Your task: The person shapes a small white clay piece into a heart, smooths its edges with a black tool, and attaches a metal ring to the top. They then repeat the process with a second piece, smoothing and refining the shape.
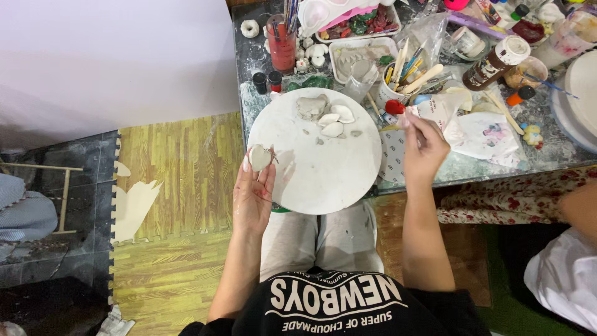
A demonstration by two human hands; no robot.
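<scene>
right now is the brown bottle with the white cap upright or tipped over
Tipped. The brown bottle leans on the cluttered table, its white cap pointing up and right; whether it rests on something is hidden.

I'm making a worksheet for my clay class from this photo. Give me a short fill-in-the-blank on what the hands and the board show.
1. The left hand holds a small piece of grey ____.
2. The white board in front of the person is ____ in shape.
3. The right hand reaches toward a cup of tools with a ____ tube lying just in front of it.

Missing words: clay; round; red
</scene>
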